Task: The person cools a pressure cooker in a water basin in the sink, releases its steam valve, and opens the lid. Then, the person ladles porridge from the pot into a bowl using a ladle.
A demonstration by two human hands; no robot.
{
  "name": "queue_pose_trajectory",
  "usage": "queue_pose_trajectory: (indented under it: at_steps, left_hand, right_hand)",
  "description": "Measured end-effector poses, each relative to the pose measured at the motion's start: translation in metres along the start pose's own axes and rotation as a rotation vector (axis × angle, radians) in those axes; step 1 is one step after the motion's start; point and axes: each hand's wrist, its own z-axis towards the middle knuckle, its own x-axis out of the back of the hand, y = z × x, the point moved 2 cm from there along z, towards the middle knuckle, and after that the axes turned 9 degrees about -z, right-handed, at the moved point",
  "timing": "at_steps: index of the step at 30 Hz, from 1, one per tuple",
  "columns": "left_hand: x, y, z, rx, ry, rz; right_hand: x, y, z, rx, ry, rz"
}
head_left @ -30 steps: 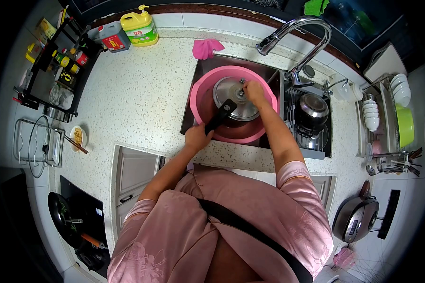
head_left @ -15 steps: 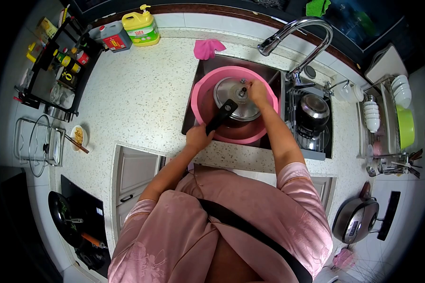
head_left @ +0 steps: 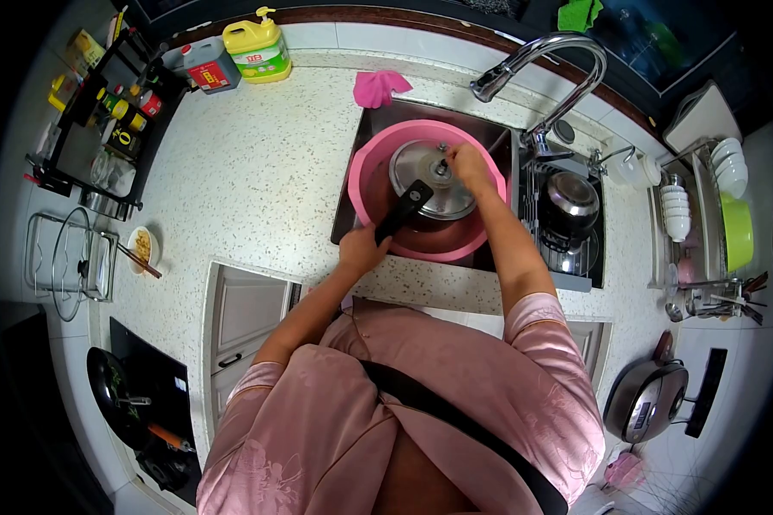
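Observation:
A round metal pressure cooker lid (head_left: 412, 173) lies in the pink basin (head_left: 371, 148), which sits inside the sink (head_left: 343, 225). Its black handle (head_left: 405, 211) points toward me, and my left hand (head_left: 363, 249) is closed around the end of it. My right hand (head_left: 471, 168) rests over the lid's right side, fingers pinched beside the small valve (head_left: 442, 168) at its middle. Whatever those fingertips hold is too small to make out.
A tall faucet (head_left: 586, 64) arches behind the sink. A metal pot (head_left: 571, 202) stands to the right. At the back are a pink cloth (head_left: 380, 87) and a yellow detergent jug (head_left: 258, 53). A bowl with chopsticks (head_left: 143, 249) sits left.
Both hands stay on the lid in nearly the same place. My right hand's fingers have shifted very slightly at the valve.

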Motion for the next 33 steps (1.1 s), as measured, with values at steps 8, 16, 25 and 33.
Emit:
queue_pose_trajectory:
  at_steps: [8, 16, 25, 33]
  left_hand:
    - [0.001, 0.000, -0.001, -0.002, -0.011, 0.002]
    - [-0.004, -0.005, 0.001, -0.034, 0.008, 0.000]
    - [-0.002, -0.002, 0.001, -0.021, -0.004, 0.009]
    - [-0.002, -0.002, 0.000, -0.026, 0.010, 0.010]
  right_hand:
    - [0.008, -0.017, -0.010, 0.072, -0.149, -0.057]
    - [-0.012, -0.004, 0.000, 0.047, -0.060, -0.071]
    - [-0.011, -0.005, 0.004, 0.002, -0.083, -0.116]
    - [0.006, -0.016, -0.004, 0.037, -0.134, -0.143]
